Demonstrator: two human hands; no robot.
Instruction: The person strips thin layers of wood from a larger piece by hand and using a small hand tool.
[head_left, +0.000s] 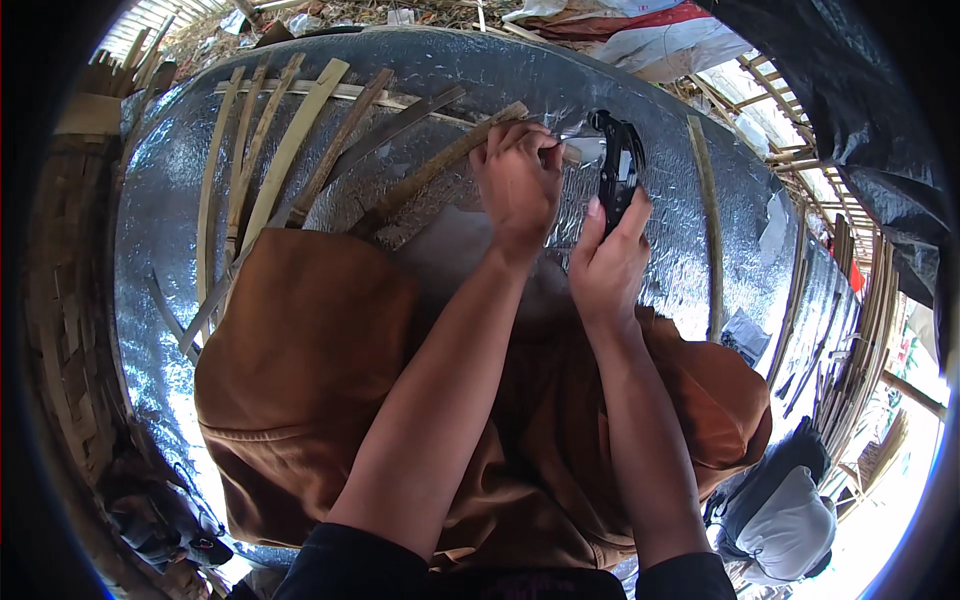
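My right hand (612,255) grips a black claw hammer (613,180), its head up and its curved claw to the right. Just left of the hammer, my left hand (520,185) is closed, thumb and fingers pinched together. A thin dark piece seems to stick out of that pinch toward the hammer head; its kind is too small to tell. Under the left hand runs a thick bamboo stick (425,180), slanting from my knee up to the right. Whether the hand touches this stick is hidden.
Several bamboo strips (292,140) fan out at the left across a thin crosswise strip. Silvery foil sheeting (665,110) covers the ground. A single strip (706,220) lies at the right. My legs in brown trousers (310,330) are close below the hands. Dark plastic (850,110) hangs upper right.
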